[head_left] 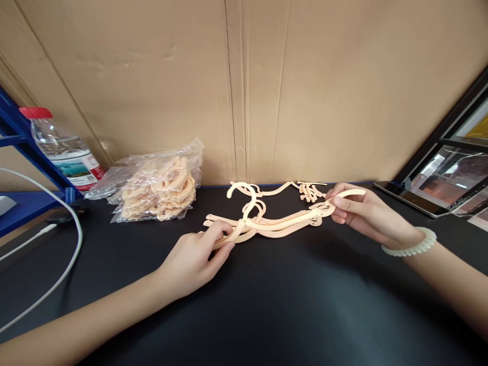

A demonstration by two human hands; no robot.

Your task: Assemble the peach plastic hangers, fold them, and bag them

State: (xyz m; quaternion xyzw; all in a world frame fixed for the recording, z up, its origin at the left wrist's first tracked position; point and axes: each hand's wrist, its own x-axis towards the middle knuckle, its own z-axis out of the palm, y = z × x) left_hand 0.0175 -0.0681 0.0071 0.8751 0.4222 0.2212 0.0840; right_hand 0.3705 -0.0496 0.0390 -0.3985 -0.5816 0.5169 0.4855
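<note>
Black table (267, 315) nearest, thin peach plastic hangers (282, 223) gripped near its far edge.
Left hand (194, 259) pinched shut on one end, right hand (358, 211) closed around hook end; seemingly mid-sorting, next calling for steady two-ended hold.

Legible text: we find none.
- Bottle (53, 138), left of the bag (160, 189): its label (79, 172) bears a blue-green picture and a red band; we cannot make out the lettering, as the print is too small.
- Tablet (414, 199), far right of the bag: we read nothing on its dark screen.
</note>
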